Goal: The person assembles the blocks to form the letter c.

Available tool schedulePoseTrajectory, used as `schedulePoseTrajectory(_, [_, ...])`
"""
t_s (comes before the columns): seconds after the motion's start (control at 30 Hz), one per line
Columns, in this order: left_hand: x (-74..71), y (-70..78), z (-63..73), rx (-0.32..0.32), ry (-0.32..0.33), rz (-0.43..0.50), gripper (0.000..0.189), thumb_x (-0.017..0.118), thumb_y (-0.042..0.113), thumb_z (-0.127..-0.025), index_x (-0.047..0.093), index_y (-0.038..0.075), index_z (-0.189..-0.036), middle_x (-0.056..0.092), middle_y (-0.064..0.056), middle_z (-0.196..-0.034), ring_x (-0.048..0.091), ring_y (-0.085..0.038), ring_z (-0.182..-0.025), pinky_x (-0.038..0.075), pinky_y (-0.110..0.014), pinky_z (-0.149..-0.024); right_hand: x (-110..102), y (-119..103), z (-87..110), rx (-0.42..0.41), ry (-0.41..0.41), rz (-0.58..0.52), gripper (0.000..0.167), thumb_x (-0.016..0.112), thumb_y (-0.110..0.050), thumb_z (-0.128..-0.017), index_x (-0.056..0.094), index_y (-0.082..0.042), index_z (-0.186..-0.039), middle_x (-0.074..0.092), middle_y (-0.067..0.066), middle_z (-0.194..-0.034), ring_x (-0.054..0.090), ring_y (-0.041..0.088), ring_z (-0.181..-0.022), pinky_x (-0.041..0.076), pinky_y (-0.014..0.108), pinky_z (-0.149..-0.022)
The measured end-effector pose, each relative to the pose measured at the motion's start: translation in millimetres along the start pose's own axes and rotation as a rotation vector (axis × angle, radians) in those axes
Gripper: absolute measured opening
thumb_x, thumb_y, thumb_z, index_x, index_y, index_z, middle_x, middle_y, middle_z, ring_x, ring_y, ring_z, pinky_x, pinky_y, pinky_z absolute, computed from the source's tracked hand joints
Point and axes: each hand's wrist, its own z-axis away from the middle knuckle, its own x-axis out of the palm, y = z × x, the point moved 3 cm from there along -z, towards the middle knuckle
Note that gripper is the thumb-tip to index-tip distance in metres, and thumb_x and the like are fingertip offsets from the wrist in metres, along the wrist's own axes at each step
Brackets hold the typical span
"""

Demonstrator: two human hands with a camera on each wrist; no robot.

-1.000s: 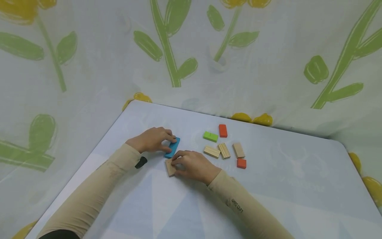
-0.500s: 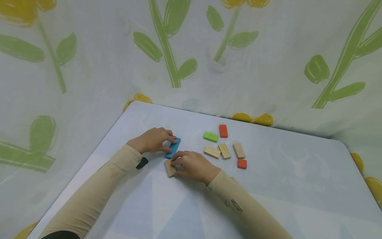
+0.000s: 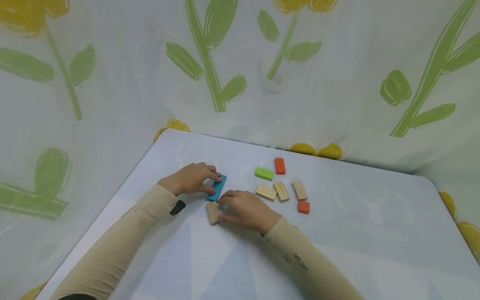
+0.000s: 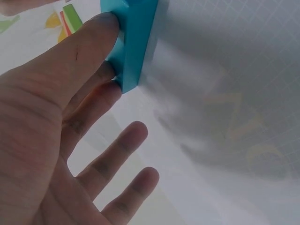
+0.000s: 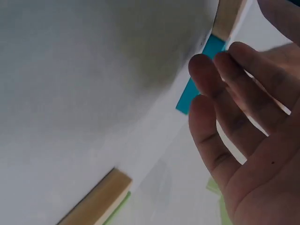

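On the white table [image 3: 356, 241], my left hand [image 3: 213, 181] pinches a blue block [image 3: 218, 187] between thumb and fingers. The left wrist view shows the blue block [image 4: 136, 42] held on its long edge, with my left hand [image 4: 112, 51] around it. Just in front of it lies a plain wooden block [image 3: 212, 212]. My right hand [image 3: 222, 207] rests against this block's right side with fingers relaxed. In the right wrist view my right hand [image 5: 206, 79] has loosely straight fingers, with the blue block [image 5: 199, 89] and the wooden block [image 5: 228, 16] beyond them.
To the right lie a green block [image 3: 264, 173], an orange block [image 3: 279, 166], three plain wooden blocks [image 3: 281, 191] and a small orange block [image 3: 303, 206]. A floral cloth [image 3: 337, 75] hangs behind the table. The table's left edge runs close to my left arm.
The plain wooden block now shows more from under my right hand and sits a little more upright. The left hand keeps its hold on the blue block.
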Motion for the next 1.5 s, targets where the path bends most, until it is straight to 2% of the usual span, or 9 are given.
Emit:
schedulePoseTrajectory(0.1, [2.0,-0.5,1.8,-0.001,-0.005,0.008,0.049,0.081,0.032,-0.088,0.07,0.011,-0.131,0.063,-0.006,-0.137,0.059,-0.03,-0.119,0.05,-0.048,-0.099,-4.2,7.6,7.1,0.05,0.03,-0.022,0.04,0.073,-0.039,-0.094,0.072,-0.014,-0.125,0.068,-0.002,-0.124,0.066,0.014,-0.111,0.054,0.03,-0.094])
schedulePoseTrajectory(0.3, [2.5,1.7,3.0,0.0,-0.005,0.002,0.048,0.081,0.032,-0.088,0.071,0.01,-0.129,0.064,-0.006,-0.135,0.06,-0.029,-0.118,0.051,-0.046,-0.098,-20.8,27.8,25.0,0.145,0.113,-0.084,0.041,0.077,-0.029,-0.092,0.068,-0.013,-0.129,0.065,0.0,-0.128,0.062,0.017,-0.117,0.054,0.034,-0.096])
schedulePoseTrajectory(0.47, [1.4,2.2,1.3,0.005,-0.004,-0.002,0.048,0.081,0.031,-0.088,0.071,0.01,-0.13,0.063,-0.007,-0.136,0.059,-0.031,-0.12,0.051,-0.048,-0.099,-35.6,47.8,38.4,0.217,0.182,-0.084,0.045,0.08,-0.021,-0.089,0.067,-0.01,-0.131,0.064,0.006,-0.129,0.06,0.022,-0.12,0.054,0.038,-0.097])
schedulePoseTrajectory(0.7, [0.0,1.3,2.9,-0.005,-0.004,0.003,0.05,0.08,0.031,-0.088,0.069,0.009,-0.132,0.062,-0.006,-0.139,0.058,-0.032,-0.123,0.051,-0.049,-0.099,-40.2,65.7,47.1,0.305,0.172,-0.03,0.045,0.082,-0.019,-0.088,0.069,-0.003,-0.127,0.066,0.013,-0.125,0.062,0.029,-0.117,0.053,0.044,-0.097])
schedulePoseTrajectory(0.83, [0.8,1.9,3.2,-0.009,-0.007,0.001,0.05,0.08,0.03,-0.089,0.069,0.009,-0.133,0.062,-0.006,-0.139,0.058,-0.032,-0.122,0.05,-0.049,-0.099,-38.0,70.5,48.8,0.309,0.138,0.041,0.045,0.084,-0.019,-0.085,0.07,0.0,-0.123,0.068,0.015,-0.119,0.064,0.029,-0.111,0.055,0.044,-0.095])
schedulePoseTrajectory(0.97, [2.1,2.9,2.7,-0.01,-0.009,0.007,0.049,0.08,0.03,-0.089,0.069,0.009,-0.132,0.061,-0.006,-0.14,0.057,-0.032,-0.122,0.05,-0.049,-0.1,-37.3,73.8,49.9,0.289,0.134,0.082,0.043,0.086,-0.011,-0.082,0.071,0.002,-0.12,0.069,0.015,-0.114,0.066,0.029,-0.106,0.056,0.043,-0.092])
schedulePoseTrajectory(1.2, [1.8,3.2,3.2,-0.02,-0.015,0.02,0.049,0.08,0.029,-0.089,0.069,0.009,-0.132,0.061,-0.007,-0.14,0.057,-0.032,-0.123,0.049,-0.048,-0.1,-32.8,78.7,46.0,0.257,0.1,0.066,0.031,0.085,-0.007,-0.082,0.075,0.0,-0.11,0.071,0.007,-0.096,0.062,0.022,-0.088,0.056,0.037,-0.083])
schedulePoseTrajectory(1.5, [2.4,2.2,1.2,-0.001,-0.009,0.018,0.049,0.08,0.029,-0.089,0.069,0.009,-0.132,0.062,-0.007,-0.139,0.058,-0.031,-0.123,0.051,-0.048,-0.099,-34.2,77.9,45.0,0.271,0.076,0.071,0.033,0.085,-0.01,-0.082,0.076,-0.003,-0.113,0.072,0.006,-0.1,0.064,0.022,-0.09,0.057,0.038,-0.084])
